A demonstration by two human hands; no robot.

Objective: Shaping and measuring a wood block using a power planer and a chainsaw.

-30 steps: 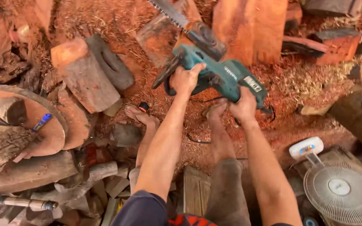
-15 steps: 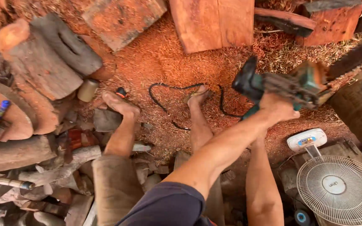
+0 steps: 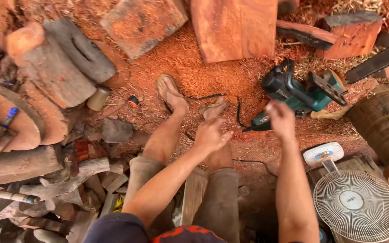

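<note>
Electric chainsaw (image 3: 300, 92): teal-green body with black handles and a black front guard, lying on the sawdust-covered ground, tilted onto its side. Its long dark bar (image 3: 379, 60) extends up and to the right across the wood debris. A black power cord (image 3: 237, 118) runs from the rear of the body and curls leftward over the sawdust.

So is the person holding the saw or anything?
No. Both hands are empty: the left hand hangs over the legs, the right hand near the saw on the ground.
</note>
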